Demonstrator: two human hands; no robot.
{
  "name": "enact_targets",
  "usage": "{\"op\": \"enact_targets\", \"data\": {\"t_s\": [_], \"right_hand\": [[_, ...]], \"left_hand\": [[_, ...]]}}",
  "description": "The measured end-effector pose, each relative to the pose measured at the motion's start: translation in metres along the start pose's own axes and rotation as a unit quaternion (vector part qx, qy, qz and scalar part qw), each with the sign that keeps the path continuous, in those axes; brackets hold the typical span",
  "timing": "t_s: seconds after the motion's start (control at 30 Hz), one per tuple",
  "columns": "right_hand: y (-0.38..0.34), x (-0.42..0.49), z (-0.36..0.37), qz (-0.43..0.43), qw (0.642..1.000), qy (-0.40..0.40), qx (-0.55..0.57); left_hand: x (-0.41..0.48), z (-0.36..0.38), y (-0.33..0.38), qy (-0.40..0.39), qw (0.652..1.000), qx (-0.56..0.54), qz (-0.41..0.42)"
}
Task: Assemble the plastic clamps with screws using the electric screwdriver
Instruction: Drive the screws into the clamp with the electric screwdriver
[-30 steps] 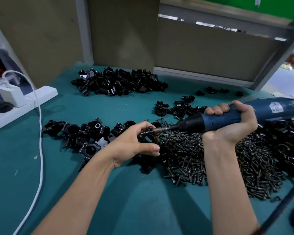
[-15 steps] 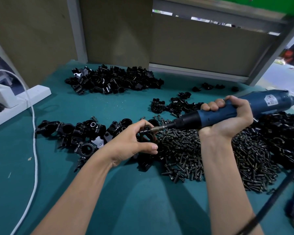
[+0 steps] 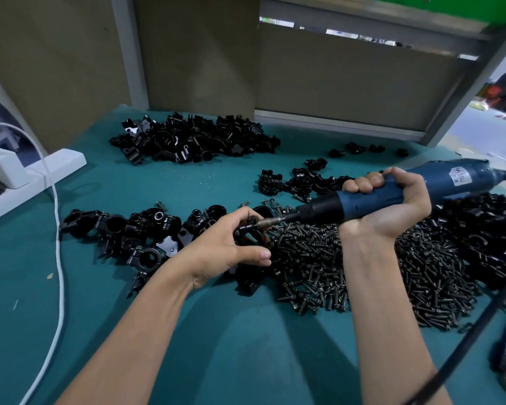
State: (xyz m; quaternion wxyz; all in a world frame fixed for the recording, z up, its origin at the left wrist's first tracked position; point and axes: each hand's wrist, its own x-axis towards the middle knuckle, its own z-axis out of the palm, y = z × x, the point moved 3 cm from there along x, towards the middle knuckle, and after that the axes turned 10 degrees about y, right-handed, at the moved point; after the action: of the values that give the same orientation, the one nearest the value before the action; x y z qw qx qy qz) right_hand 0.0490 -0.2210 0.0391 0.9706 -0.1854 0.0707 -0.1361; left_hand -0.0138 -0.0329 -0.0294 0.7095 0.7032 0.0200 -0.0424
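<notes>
My left hand (image 3: 225, 247) grips a black plastic clamp (image 3: 250, 232) just above the green table, thumb below and fingers over its top. My right hand (image 3: 389, 206) holds the blue electric screwdriver (image 3: 392, 192) nearly level, pointing left. Its metal bit (image 3: 270, 221) meets a screw at the clamp's upper edge. A large heap of dark screws (image 3: 362, 264) lies under and behind the tool. Most of the clamp is hidden by my fingers.
Clamps with rings lie in a group at the left (image 3: 135, 232). Heaps of black clamp parts sit at the back (image 3: 193, 138), in the middle (image 3: 298, 179) and at the right (image 3: 485, 229). A white power strip (image 3: 27, 176) and white cable (image 3: 59, 258) lie at the left edge.
Both hands, the clamp and the screwdriver keep the same hold and pose; only the camera view has shifted slightly.
</notes>
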Motion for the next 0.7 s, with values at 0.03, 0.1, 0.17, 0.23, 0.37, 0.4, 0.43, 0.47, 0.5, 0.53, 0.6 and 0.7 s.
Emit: {"op": "enact_targets", "data": {"t_s": [0.03,0.1,0.17,0.23,0.37,0.4,0.43,0.47,0.5,0.53,0.6,0.7], "right_hand": [[0.0000,0.0000,-0.0001,0.002,1.000,-0.001,0.002],[0.0003,-0.0002,-0.0006,0.004,1.000,0.001,0.003],[0.0009,-0.0002,-0.0010,0.006,1.000,0.003,0.003],[0.0010,-0.0001,-0.0016,0.005,1.000,0.005,0.003],[0.0016,0.0008,-0.0031,0.006,1.000,0.014,0.004],[0.0019,0.0011,-0.0035,0.007,1.000,0.019,0.003],[0.0021,0.0013,-0.0037,0.007,1.000,0.023,0.002],[0.0023,0.0015,-0.0040,0.007,1.000,0.027,0.000],[0.0026,0.0016,-0.0041,0.009,1.000,0.029,-0.001],[0.0027,0.0016,-0.0042,0.011,0.999,0.030,-0.002],[0.0028,0.0016,-0.0044,0.013,0.999,0.031,0.000],[0.0024,0.0016,-0.0038,0.010,1.000,0.028,-0.003]], "left_hand": [[0.0000,0.0000,0.0002,0.000,1.000,-0.001,-0.001],[0.0000,-0.0001,0.0007,0.001,1.000,-0.001,0.000],[-0.0001,-0.0001,0.0013,0.001,1.000,0.002,0.003],[-0.0002,-0.0001,0.0016,0.002,1.000,0.008,0.006],[-0.0006,0.0002,0.0012,0.006,1.000,0.015,0.005],[-0.0007,0.0003,0.0011,0.007,1.000,0.017,0.006],[-0.0006,0.0004,0.0011,0.008,1.000,0.019,0.006],[-0.0005,0.0004,0.0010,0.008,1.000,0.020,0.008],[-0.0001,0.0004,0.0010,0.009,1.000,0.022,0.009],[0.0000,0.0004,0.0009,0.010,1.000,0.026,0.010],[0.0006,0.0003,0.0006,0.011,0.999,0.034,0.012],[0.0011,0.0005,-0.0001,0.009,0.999,0.044,0.015]]}}
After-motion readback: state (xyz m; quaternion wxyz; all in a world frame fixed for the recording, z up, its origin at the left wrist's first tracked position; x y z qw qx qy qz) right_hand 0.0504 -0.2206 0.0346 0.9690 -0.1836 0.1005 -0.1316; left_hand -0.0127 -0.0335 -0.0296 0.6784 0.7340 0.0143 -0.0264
